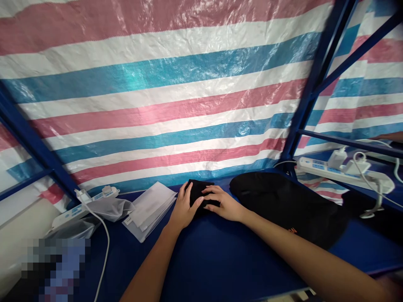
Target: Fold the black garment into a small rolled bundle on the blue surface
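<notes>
As the left hand [185,206] and right hand [229,205] rested on black cloth [196,189], grip loosely spread, sliding leftward could have crumpled the papers [147,213].

The striped sheet [176,105] is seen as glossy, creased plastic; matt black cloth [280,201] is shown, softly wrinkled.

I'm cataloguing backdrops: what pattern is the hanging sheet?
The sheet has red, white and blue stripes, head view.

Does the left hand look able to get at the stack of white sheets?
Probably yes: the white sheets lie close beside the left hand with nothing seen between, though it rests on the black cloth.
</notes>
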Demonstrator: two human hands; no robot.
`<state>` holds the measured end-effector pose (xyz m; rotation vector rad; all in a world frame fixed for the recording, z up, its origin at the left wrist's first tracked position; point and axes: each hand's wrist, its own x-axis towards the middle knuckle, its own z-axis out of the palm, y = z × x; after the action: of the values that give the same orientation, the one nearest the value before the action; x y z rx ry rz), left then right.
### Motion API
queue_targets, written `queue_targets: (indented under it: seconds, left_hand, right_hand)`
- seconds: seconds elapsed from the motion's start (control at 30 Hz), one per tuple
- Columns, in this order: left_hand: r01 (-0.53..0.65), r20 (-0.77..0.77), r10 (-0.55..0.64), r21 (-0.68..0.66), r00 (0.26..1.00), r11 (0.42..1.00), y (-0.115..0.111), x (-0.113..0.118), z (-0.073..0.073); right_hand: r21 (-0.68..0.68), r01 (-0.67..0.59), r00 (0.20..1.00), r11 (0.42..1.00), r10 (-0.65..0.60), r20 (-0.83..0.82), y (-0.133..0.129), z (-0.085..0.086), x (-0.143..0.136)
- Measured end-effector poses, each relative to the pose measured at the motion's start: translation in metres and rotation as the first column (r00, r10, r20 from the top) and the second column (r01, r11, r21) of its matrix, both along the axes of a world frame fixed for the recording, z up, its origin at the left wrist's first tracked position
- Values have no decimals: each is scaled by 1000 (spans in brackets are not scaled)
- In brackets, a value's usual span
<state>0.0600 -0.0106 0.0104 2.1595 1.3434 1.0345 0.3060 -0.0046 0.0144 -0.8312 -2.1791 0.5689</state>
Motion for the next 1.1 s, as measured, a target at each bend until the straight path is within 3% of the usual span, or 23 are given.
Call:
queue_targets:
  seconds: [0.2,0.33,0.47,0.57,0.67,0.77,0.83,0.97,1.1]
  left_hand:
    - [26,-83,-19,86,996,996,-1,4,-4]
    - [13,-92,-5,93,996,996,1,6,-8]
    - [43,-111,-30,114,993,993,2,4,-6]
    - [36,-126,-14,175,992,984,2,5,-3]
    - [33,-145,7,274,989,961,1,7,1]
    - [163,-239,-82,343,968,925,0,10,3]
    - [246,-309,-146,315,940,917,-1,12,2]
    - [244,-336,-165,211,927,947,-3,14,1]
    - [232,-294,-165,207,941,951,-4,12,1]
  right_hand:
    - [-231,41,954,972,-107,-279,9,3,2]
    - [-334,71,923,940,-188,-335,16,5,7]
    - [-255,88,942,963,-163,-293,14,14,15]
    - [5,91,988,996,-90,-128,8,25,21]
    - [202,76,993,977,-92,74,4,30,26]
    - [190,26,980,981,-62,189,3,26,26]
    - [138,4,978,990,-33,205,3,21,25]
    - [59,-1,985,998,-9,175,2,16,24]
    - [28,-5,984,1000,0,177,1,18,25]
